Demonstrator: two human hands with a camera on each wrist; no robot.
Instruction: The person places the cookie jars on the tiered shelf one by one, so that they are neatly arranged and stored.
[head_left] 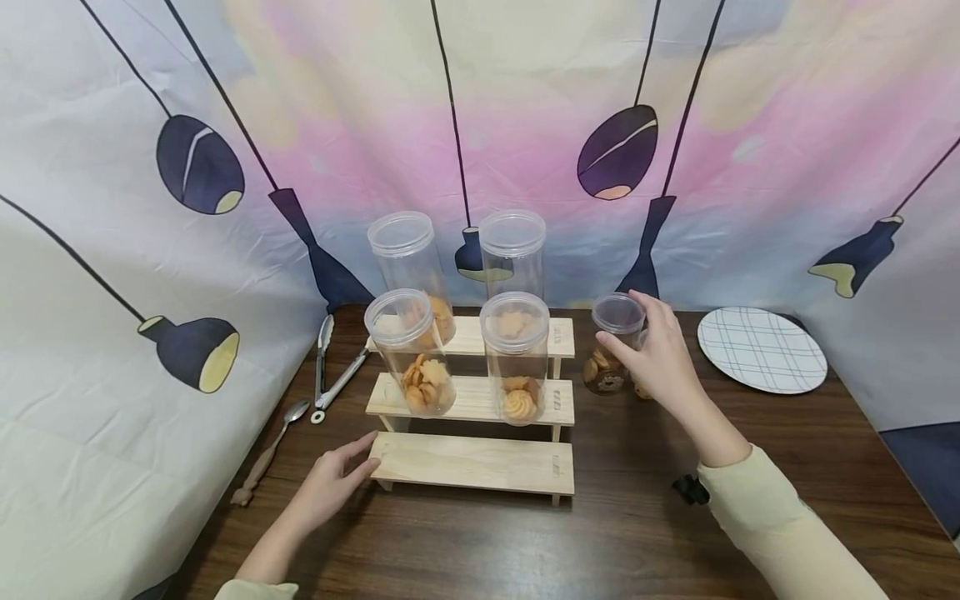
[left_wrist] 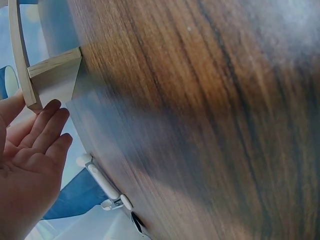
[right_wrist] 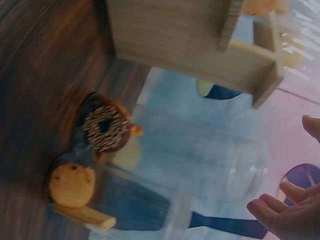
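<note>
A white grid-patterned plate (head_left: 762, 350) lies right-rear on the brown table (head_left: 465, 542); tongs (head_left: 342, 382) and a brown-handled spoon (head_left: 262, 464) lie on the left. Behind hangs a lamp-printed cloth (head_left: 720, 242).

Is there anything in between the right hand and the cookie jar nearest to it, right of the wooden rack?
Nothing visible. The right hand is at the lid of this cookie jar, thumb and fingers on different sides. A second jar stands beside it, away from the wooden rack, but not in between.
</note>
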